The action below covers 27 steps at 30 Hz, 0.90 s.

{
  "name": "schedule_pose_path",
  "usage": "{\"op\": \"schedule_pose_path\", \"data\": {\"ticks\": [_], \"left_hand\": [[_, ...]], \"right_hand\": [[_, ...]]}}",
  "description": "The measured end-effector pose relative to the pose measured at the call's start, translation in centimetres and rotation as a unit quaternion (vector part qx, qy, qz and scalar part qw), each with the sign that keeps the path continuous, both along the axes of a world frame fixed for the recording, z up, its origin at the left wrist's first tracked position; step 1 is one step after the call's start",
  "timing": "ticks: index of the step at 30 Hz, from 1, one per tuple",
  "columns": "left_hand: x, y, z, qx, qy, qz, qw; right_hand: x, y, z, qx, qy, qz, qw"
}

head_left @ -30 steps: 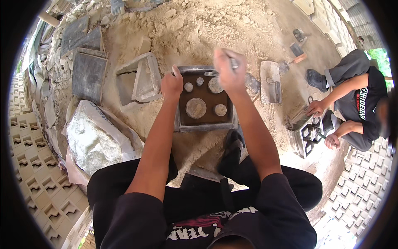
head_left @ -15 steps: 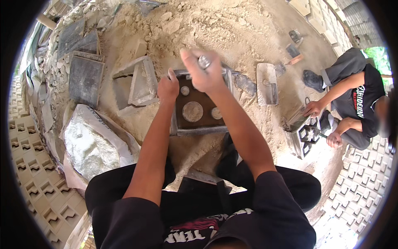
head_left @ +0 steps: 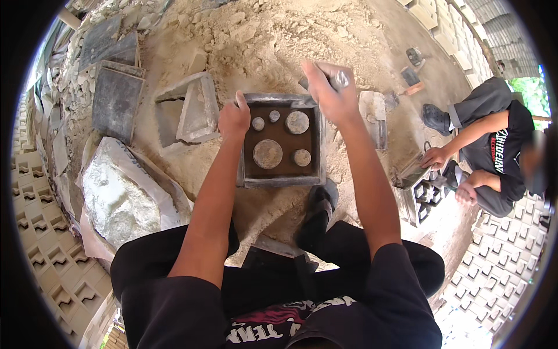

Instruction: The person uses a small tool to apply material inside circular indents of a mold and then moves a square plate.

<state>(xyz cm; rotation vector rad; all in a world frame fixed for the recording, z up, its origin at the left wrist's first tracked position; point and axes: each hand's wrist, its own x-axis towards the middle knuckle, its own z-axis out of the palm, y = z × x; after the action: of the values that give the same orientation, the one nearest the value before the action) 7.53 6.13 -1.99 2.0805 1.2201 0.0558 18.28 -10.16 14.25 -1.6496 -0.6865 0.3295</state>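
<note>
A square grey mould frame point(head_left: 282, 182) lies on the ground before me. Several round discs of different sizes, such as the large disc point(head_left: 267, 154), stand on its brown inner base. My left hand point(head_left: 234, 117) is closed around the frame's far left corner, thumb raised. Above the far right corner, my right hand point(head_left: 334, 90) grips a hand tool with a shiny metal end point(head_left: 340, 79). Its working end is blurred near the frame's far edge, so its exact kind is unclear.
Left of the frame lie a broken box-shaped mould point(head_left: 200, 110), dark slabs point(head_left: 116, 104) and an open sack of whitish powder point(head_left: 119, 195). A rectangular float point(head_left: 372, 119) rests to the right. Farther right, a person point(head_left: 494, 139) works on a patterned block point(head_left: 428, 196). Loose sand point(head_left: 261, 46) spreads beyond.
My right hand has swung to the right with the tool, from over the frame's middle to its far right corner, uncovering more discs. My left hand keeps its hold on the frame.
</note>
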Motion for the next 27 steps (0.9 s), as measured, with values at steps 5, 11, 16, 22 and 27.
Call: {"op": "schedule_pose_path", "data": {"ticks": [5, 11, 16, 22, 27], "left_hand": [[0.5, -0.3, 0.1, -0.012, 0.005, -0.004, 1.0], [0.0, 0.2, 0.2, -0.017, -0.01, -0.023, 1.0], [0.0, 0.1, -0.1, -0.003, -0.014, -0.015, 1.0], [0.1, 0.4, -1.4, 0.0, -0.032, -0.045, 0.998], [-2.1, -0.6, -1.8, 0.011, -0.083, -0.054, 0.995]], "right_hand": [[0.1, -0.9, -2.5, 0.029, 0.055, -0.102, 0.993], [-3.3, -1.1, -3.3, 0.144, -0.006, -0.208, 0.967], [-3.4, -1.0, -2.4, 0.103, 0.0, -0.215, 0.971], [-3.9, -4.2, -4.3, -0.003, -0.087, -0.183, 0.979], [-5.5, -4.7, -3.4, -0.025, -0.032, -0.234, 0.971]]}}
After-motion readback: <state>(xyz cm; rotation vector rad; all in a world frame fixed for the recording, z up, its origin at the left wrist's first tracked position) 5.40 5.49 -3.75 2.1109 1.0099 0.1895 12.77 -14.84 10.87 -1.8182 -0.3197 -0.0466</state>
